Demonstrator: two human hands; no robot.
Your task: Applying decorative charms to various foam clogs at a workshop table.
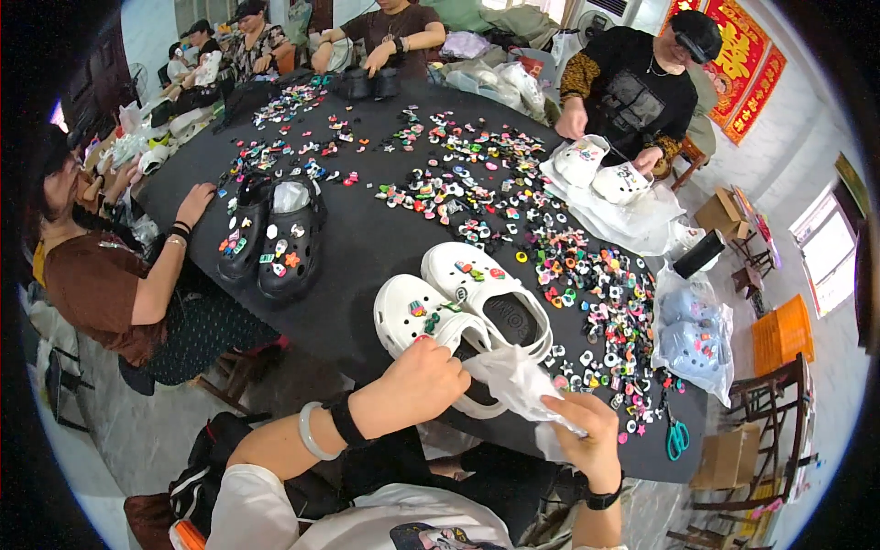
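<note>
Two white clogs stand side by side on the black table. The left white clog and the right white clog both carry colourful charms on their toes. My left hand is closed at the near rim of the left clog, its fingers curled against the edge. Crumpled white wrapping is pinched in my right hand, and it hangs over the heel of the right clog. It covers part of the heel straps. Whether it is paper or thin plastic is hard to tell.
Loose charms spread across the table. Black clogs stand to the left, bagged blue clogs to the right, near teal-handled scissors. Across the table a person handles white clogs; another person sits at left.
</note>
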